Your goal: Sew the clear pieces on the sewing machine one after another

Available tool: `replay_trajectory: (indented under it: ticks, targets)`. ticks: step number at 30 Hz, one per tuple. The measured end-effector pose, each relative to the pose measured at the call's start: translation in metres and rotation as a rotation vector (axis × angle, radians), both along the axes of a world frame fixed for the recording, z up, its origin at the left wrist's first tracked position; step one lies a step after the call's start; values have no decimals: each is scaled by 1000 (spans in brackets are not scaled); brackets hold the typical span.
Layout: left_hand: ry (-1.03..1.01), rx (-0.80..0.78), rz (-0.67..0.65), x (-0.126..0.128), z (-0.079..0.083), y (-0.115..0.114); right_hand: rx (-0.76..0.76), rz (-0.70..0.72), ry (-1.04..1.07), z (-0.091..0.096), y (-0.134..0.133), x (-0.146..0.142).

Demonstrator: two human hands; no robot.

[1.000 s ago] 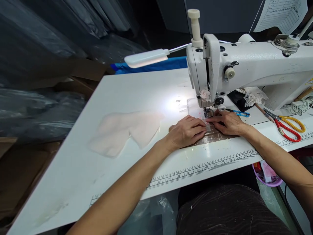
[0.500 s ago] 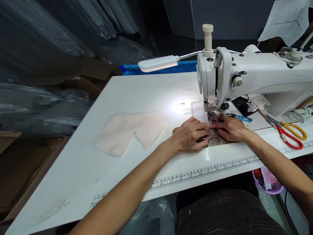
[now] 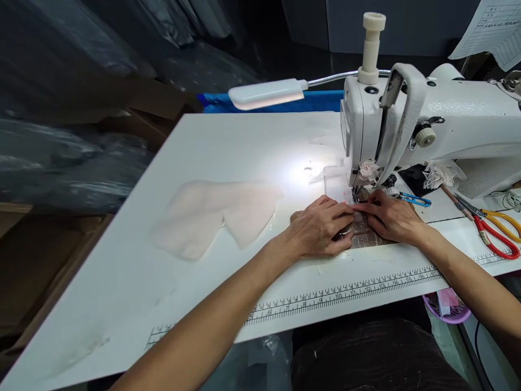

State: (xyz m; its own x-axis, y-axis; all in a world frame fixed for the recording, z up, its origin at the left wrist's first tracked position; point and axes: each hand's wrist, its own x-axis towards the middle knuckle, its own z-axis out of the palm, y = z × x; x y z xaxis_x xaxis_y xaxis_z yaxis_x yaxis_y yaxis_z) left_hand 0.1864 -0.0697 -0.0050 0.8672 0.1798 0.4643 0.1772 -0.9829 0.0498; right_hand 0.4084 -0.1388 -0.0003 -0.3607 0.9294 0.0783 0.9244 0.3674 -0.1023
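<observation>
My left hand (image 3: 324,228) rests with bent fingers just in front of the needle area of a white sewing machine (image 3: 459,122). Close against it, my right hand (image 3: 393,217) has thumb and forefinger pinched together. Between the fingertips lies a small piece of thin pale fabric (image 3: 358,216), mostly covered by the hands, over the shiny plate below the presser foot (image 3: 360,193). Further left on the table, a flat, sheer pale-pink fabric piece (image 3: 203,212) is spread out, a notch in its lower edge. A lace rosette (image 3: 368,169) hangs on the machine head.
Blue thread snips (image 3: 415,200) lie right of my right hand. Beyond them are scissors (image 3: 499,233) with red and yellow handles. White lace (image 3: 442,175) sits under the machine arm. A lamp (image 3: 266,93) lights the table (image 3: 101,304), whose front edge bears a ruler strip (image 3: 345,296).
The view has shifted closer to the machine, which now appears larger and further right. Both hands stay together at the needle area, with only slight finger movement.
</observation>
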Motion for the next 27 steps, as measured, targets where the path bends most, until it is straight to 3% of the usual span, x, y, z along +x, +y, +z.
replay_trajectory:
  ticks: [22,27]
  targets:
    - [125,-68,62,-3,2,12,26,16,63,1,-2,1]
    - [138,-84,71,-2,3,17,-35,10,160,5,-3,1]
